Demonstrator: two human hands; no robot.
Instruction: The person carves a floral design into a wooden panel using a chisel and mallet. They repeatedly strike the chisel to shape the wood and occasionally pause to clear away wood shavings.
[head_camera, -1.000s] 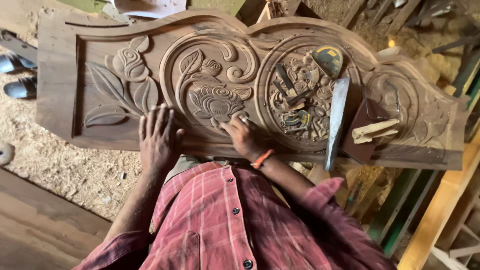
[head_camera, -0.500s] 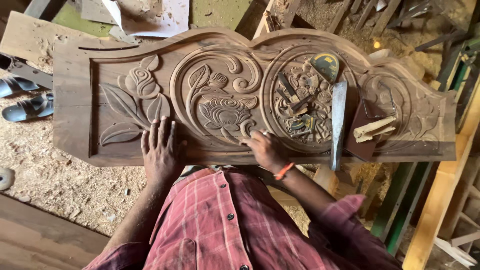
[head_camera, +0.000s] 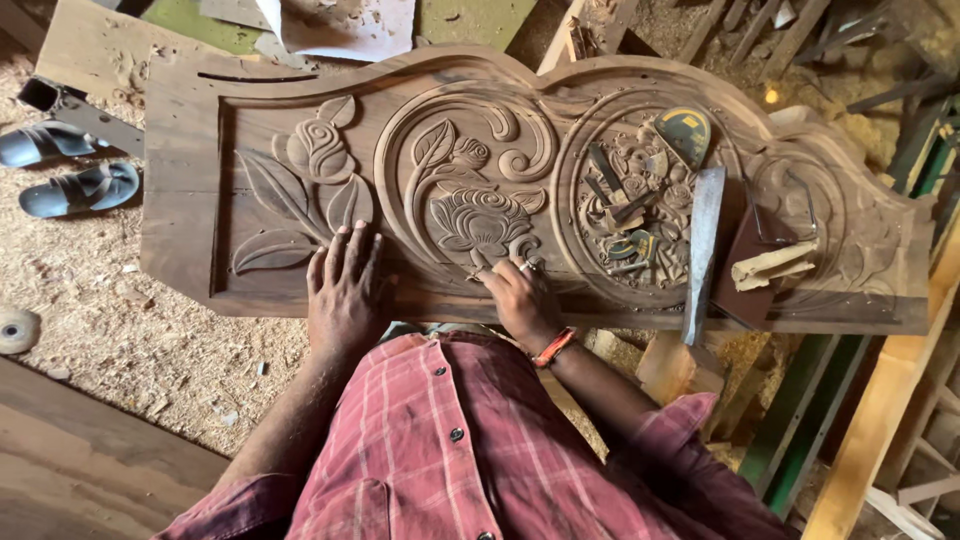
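The left hand (head_camera: 345, 290) lies flat on the carved wooden panel (head_camera: 520, 190), fingers (head_camera: 350, 250) spread and pressed down, gripping nothing — the same bracing place it had a second ago, just below the rose-and-leaf relief (head_camera: 305, 185) whose lower leaves sit right beyond its fingertips. The right hand (head_camera: 520, 295) has shifted: a second ago it sat a little higher against the central flower carving (head_camera: 480, 220), and now it has drawn back towards the panel's near edge, with its fingers bent and pinched low against the wood just under that flower. Something small may be held between thumb and forefinger, but it is too small to make out — I cannot tell whether the pinch has hold of a tool or only rubs the surface. The work reads as fine finishing along the bottom of the flower, moving in short strokes while the left hand steadies the board. Further out from the right fingers, towards the far side of the wrist with its orange band (head_camera: 553, 347), small carving tools (head_camera: 625, 215) lie heaped in the round medallion, and a long flat blade (head_camera: 702, 245) lies beside them, untouched.
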